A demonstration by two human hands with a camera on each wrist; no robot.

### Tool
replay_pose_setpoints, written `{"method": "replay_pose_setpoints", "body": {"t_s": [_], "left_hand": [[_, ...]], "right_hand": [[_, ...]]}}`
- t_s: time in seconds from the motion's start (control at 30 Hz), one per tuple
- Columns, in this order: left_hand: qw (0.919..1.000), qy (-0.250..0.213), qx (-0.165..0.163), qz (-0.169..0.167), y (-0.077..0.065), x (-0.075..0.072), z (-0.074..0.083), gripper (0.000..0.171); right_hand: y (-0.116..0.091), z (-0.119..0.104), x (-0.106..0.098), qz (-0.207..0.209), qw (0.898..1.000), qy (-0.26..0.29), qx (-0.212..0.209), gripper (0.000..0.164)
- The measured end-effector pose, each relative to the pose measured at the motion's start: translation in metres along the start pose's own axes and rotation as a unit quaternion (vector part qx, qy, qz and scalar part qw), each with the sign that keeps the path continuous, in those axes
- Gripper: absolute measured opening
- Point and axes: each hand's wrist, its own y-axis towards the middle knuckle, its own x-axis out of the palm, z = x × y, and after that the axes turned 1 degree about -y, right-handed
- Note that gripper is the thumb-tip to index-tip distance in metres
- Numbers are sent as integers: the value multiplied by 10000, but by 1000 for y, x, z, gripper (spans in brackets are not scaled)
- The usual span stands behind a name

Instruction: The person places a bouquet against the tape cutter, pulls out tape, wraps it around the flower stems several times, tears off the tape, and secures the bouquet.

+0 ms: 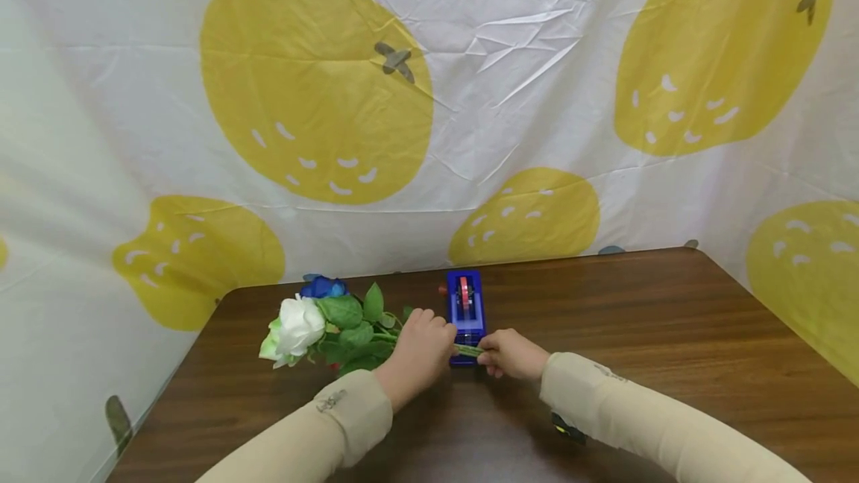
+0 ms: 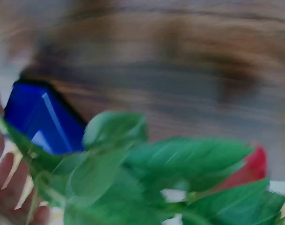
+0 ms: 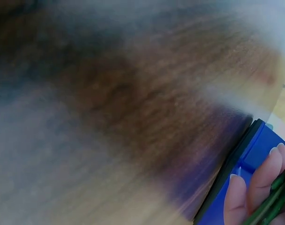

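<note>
A bunch of flowers lies sideways across the two hands, with a white rose (image 1: 300, 326), a blue rose (image 1: 323, 287) and green leaves (image 2: 179, 161) toward the left. A red petal (image 2: 254, 164) shows among the leaves in the left wrist view. My left hand (image 1: 421, 352) grips the bunch around its stems below the leaves. Near the cut ends, my right hand (image 1: 513, 354) pinches the green stems (image 3: 271, 206). Just behind and under the stems stands a blue tape dispenser (image 1: 466, 304) with a red-cored roll; the stems cross above its front end.
The brown wooden table (image 1: 637, 304) reaches back to a white cloth (image 1: 510, 110) printed with yellow fruit. A small dark object with a yellow mark (image 1: 568, 428) lies partly hidden under the right sleeve (image 1: 590, 390).
</note>
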Motion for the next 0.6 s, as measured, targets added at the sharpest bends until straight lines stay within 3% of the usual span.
{"method": "replay_pose_setpoints", "body": {"t_s": [0.07, 0.13, 0.27, 0.33, 0.43, 0.5, 0.6], "left_hand": [[9953, -406, -553, -686, 6, -6, -1, 24], [9837, -916, -1044, -1142, 13, -8, -6, 22], [9545, -2091, -1511, -1499, 24, -4, -20, 17], [9344, -2726, -1512, -1722, 27, 0, -26, 14], [8981, -3410, -1483, -2347, 30, 4, -33, 16], [8742, -3654, -1470, -2841, 32, 7, -36, 20], [8446, -3821, -1391, -3483, 34, 8, -40, 29]], "right_hand": [[-1, -1, 1, 71, 9999, -129, 10, 10], [-1, -3, 1, 145, 9995, -268, 54, 8], [-1, -4, 2, 305, 9975, -637, 8, 7], [-2, -5, 3, 398, 9955, -850, -91, 7], [-2, -3, 3, 569, 9902, -1228, -333, 8], [-2, -3, 3, 645, 9872, -1387, -456, 9], [-2, -3, 3, 729, 9829, -1595, -563, 9]]}}
